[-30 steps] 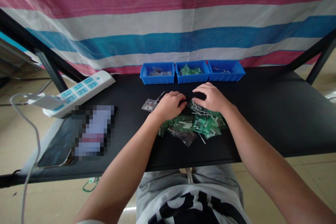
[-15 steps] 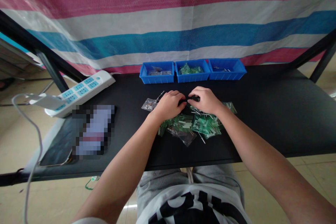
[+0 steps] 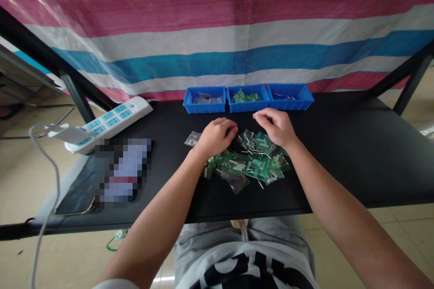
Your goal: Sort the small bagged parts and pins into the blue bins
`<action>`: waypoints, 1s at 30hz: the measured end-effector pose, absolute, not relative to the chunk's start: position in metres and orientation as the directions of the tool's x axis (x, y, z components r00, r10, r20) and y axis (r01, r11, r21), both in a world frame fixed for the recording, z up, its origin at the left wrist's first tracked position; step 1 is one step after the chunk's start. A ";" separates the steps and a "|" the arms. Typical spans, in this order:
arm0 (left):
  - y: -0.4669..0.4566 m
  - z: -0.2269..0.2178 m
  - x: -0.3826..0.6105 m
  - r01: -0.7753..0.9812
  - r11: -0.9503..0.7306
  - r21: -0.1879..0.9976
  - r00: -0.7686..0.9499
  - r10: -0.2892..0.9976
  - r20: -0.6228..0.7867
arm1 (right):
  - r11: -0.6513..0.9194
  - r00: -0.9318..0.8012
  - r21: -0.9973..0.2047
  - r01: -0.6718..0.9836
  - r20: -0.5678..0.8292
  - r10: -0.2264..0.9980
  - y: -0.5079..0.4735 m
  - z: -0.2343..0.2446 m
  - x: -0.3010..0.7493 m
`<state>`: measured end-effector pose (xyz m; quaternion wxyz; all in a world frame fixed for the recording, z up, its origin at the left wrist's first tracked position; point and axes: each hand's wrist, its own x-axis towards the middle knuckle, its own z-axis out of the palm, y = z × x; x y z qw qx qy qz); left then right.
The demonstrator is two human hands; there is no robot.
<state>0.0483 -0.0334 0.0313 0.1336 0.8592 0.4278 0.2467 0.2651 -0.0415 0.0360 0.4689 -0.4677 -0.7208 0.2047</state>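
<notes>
My left hand (image 3: 219, 136) hovers at the left of a heap of small green plastic packets (image 3: 233, 161), its fingers curled and the thumb close to the fingertips. My right hand (image 3: 277, 127) is above the heap's far right side, just in front of the blue bins, with thumb and fingers pressed together. Whatever either hand may hold is too small or hidden to make out. Thin metal rods (image 3: 250, 144) lie loose between the hands, on and among the packets. A clear bag (image 3: 238, 181) sits at the near edge of the heap, and another clear bag (image 3: 193, 138) lies left of my left hand.
Three blue bins stand in a row at the back: the left bin (image 3: 204, 107) with clear bags, the middle bin (image 3: 249, 106) with green packets, the right bin (image 3: 294, 105) with metal rods. Leftward are a power strip (image 3: 111, 122) and a phone (image 3: 76, 192) on the black table (image 3: 356, 153).
My hands, close together before, have moved apart. My right hand has shifted right and toward the bins, uncovering rods and packets. The camera view has tilted up slightly.
</notes>
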 end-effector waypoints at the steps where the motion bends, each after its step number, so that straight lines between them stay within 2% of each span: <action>1: -0.034 0.036 0.045 0.666 -0.585 0.463 0.484 0.811 0.329 | 0.476 -0.138 -0.728 0.493 0.475 0.869 -0.043 0.042 0.273; 4: -0.035 0.051 0.022 0.680 -0.514 0.523 0.411 0.857 0.309 | 0.441 -0.214 -0.725 0.529 0.389 0.896 -0.051 0.053 0.307; 6: -0.038 0.056 -0.003 0.703 -0.477 0.527 0.436 0.875 0.211 | 0.467 -0.330 -0.666 0.582 0.332 0.884 -0.060 0.051 0.334; 10: -0.057 0.043 -0.051 0.785 -0.457 0.418 0.502 0.865 0.001 | 0.444 -0.444 -0.542 0.713 0.140 0.885 -0.086 0.027 0.372; 12: -0.072 0.031 -0.061 0.804 -0.472 0.361 0.523 0.851 -0.051 | 0.430 -0.470 -0.461 0.776 0.032 0.882 -0.099 0.012 0.375; 14: -0.087 0.023 -0.057 0.812 -0.503 0.295 0.547 0.833 -0.085 | 0.456 -0.498 -0.379 0.805 -0.014 0.867 -0.109 0.001 0.366; 18: -0.100 0.020 -0.022 0.817 -0.528 0.233 0.563 0.818 -0.120 | 0.521 -0.554 -0.317 0.793 -0.017 0.833 -0.113 -0.001 0.328; 22: -0.088 0.021 0.014 0.789 -0.568 0.234 0.602 0.790 -0.113 | 0.546 -0.585 -0.327 0.771 -0.026 0.810 -0.091 0.005 0.293; 30: -0.044 0.023 0.048 0.759 -0.588 0.281 0.592 0.802 0.080 | 0.571 -0.555 -0.431 0.699 0.177 0.813 -0.023 -0.002 0.280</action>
